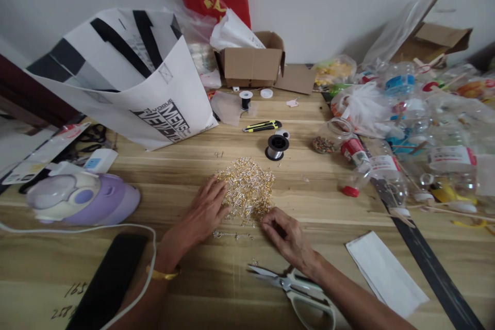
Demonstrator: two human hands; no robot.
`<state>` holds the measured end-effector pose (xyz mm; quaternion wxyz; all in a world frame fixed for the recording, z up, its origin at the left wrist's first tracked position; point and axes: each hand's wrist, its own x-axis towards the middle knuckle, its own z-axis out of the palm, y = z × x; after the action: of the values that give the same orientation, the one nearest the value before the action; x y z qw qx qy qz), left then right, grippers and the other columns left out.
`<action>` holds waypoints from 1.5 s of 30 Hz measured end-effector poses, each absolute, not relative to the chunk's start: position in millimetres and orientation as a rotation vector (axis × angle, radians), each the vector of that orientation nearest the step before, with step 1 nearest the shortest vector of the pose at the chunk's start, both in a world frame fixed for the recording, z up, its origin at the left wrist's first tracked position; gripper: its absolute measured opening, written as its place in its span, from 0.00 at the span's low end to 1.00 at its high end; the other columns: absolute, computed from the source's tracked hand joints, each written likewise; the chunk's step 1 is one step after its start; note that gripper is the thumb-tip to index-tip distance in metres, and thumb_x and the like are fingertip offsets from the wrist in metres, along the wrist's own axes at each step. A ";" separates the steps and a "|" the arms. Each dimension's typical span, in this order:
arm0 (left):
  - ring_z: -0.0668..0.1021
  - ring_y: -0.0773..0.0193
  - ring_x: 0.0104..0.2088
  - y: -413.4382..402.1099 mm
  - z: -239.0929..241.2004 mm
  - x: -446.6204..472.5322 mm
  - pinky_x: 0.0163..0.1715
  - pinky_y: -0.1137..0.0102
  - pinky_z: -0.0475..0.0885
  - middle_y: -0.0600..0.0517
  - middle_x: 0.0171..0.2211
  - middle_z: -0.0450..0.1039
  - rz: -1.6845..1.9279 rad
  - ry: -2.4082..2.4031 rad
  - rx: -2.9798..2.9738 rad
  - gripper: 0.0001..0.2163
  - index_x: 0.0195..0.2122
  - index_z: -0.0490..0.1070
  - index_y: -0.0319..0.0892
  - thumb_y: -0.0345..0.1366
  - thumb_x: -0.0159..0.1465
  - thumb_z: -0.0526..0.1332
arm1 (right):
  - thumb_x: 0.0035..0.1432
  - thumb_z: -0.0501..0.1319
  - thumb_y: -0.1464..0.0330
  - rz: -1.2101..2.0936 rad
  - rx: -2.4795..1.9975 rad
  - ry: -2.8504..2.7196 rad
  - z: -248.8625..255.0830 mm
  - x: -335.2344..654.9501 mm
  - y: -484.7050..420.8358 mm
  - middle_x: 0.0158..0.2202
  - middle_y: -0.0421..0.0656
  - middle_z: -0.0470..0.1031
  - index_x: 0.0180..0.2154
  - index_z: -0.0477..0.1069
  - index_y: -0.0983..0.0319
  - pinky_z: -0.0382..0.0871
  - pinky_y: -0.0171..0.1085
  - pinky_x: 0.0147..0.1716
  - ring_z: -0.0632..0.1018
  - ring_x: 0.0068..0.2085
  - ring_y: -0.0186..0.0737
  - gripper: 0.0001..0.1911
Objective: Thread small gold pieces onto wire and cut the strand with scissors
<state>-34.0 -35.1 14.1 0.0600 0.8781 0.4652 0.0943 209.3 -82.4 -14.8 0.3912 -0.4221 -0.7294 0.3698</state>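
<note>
A heap of small gold and silver metal jewelry findings (pixel 247 185) lies on the wooden table. My left hand (pixel 207 209) rests at the heap's left edge, fingers stretched out and touching it. At the heap's lower right, my right hand (pixel 284 234) has its fingers curled and thumb and forefinger together at the pieces; whatever is between the fingertips is too small to make out. Between my hands lies a short silver chain (pixel 232 235) with small parts. Scissors (pixel 292 286) with pale handles lie partly under my right forearm, blades apart.
Behind the heap are a wire spool (pixel 276 148), a utility knife (pixel 262 126) and a cardboard box (pixel 251 66). Plastic bottles (pixel 386 165) crowd the right side. At left stand a white bag (pixel 166 98) and a purple bottle (pixel 108 198); a black phone (pixel 112 278) lies nearer. Folded white paper (pixel 384 273) is at right.
</note>
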 end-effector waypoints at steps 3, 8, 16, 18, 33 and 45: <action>0.62 0.55 0.58 -34.0 20.0 -35.3 0.60 0.54 0.57 0.46 0.49 0.69 0.261 1.303 2.692 0.13 0.44 0.70 0.39 0.39 0.67 0.50 | 0.62 0.54 0.72 0.941 -1.067 -1.857 -15.4 209.8 -82.1 0.28 0.42 0.68 0.32 0.65 0.62 0.62 0.33 0.29 0.69 0.30 0.35 0.06; 0.67 0.58 0.51 -27.9 27.6 -38.1 0.58 0.56 0.60 0.47 0.42 0.71 0.311 1.334 2.630 0.12 0.40 0.70 0.39 0.33 0.68 0.47 | 0.62 0.54 0.72 0.944 -1.056 -1.863 -15.3 210.4 -82.2 0.28 0.42 0.68 0.31 0.64 0.62 0.62 0.33 0.29 0.69 0.30 0.35 0.06; 0.67 0.57 0.46 -15.4 24.9 -32.7 0.52 0.58 0.64 0.44 0.41 0.68 0.345 1.434 2.591 0.12 0.41 0.70 0.37 0.29 0.67 0.46 | 0.62 0.54 0.72 0.925 -1.040 -1.866 -16.7 210.5 -83.3 0.28 0.42 0.68 0.32 0.64 0.62 0.62 0.32 0.29 0.69 0.30 0.35 0.05; 0.66 0.57 0.46 -14.1 23.2 -29.6 0.53 0.58 0.64 0.44 0.41 0.68 0.322 1.399 2.631 0.13 0.41 0.69 0.36 0.28 0.67 0.46 | 0.62 0.54 0.71 0.915 -1.036 -1.864 -17.1 210.6 -83.0 0.28 0.41 0.67 0.31 0.65 0.62 0.62 0.32 0.29 0.69 0.29 0.34 0.05; 0.68 0.58 0.45 -11.9 18.2 -37.9 0.49 0.60 0.66 0.46 0.40 0.68 0.399 1.419 2.564 0.13 0.37 0.72 0.40 0.30 0.67 0.47 | 0.63 0.53 0.71 0.921 -1.036 -1.886 -13.8 211.3 -83.3 0.28 0.42 0.67 0.32 0.65 0.62 0.63 0.33 0.29 0.69 0.29 0.35 0.06; 0.70 0.58 0.37 13.5 7.7 -38.9 0.43 0.62 0.66 0.49 0.30 0.73 0.397 1.553 2.559 0.08 0.29 0.72 0.40 0.30 0.63 0.55 | 0.63 0.53 0.70 0.918 -1.037 -1.880 -11.5 211.0 -83.4 0.28 0.42 0.67 0.32 0.66 0.62 0.63 0.33 0.28 0.69 0.29 0.35 0.07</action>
<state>-38.9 13.5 7.7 0.0610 0.8459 0.5133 0.1313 211.0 -83.4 -11.5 0.3926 -0.4086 -0.7404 0.3615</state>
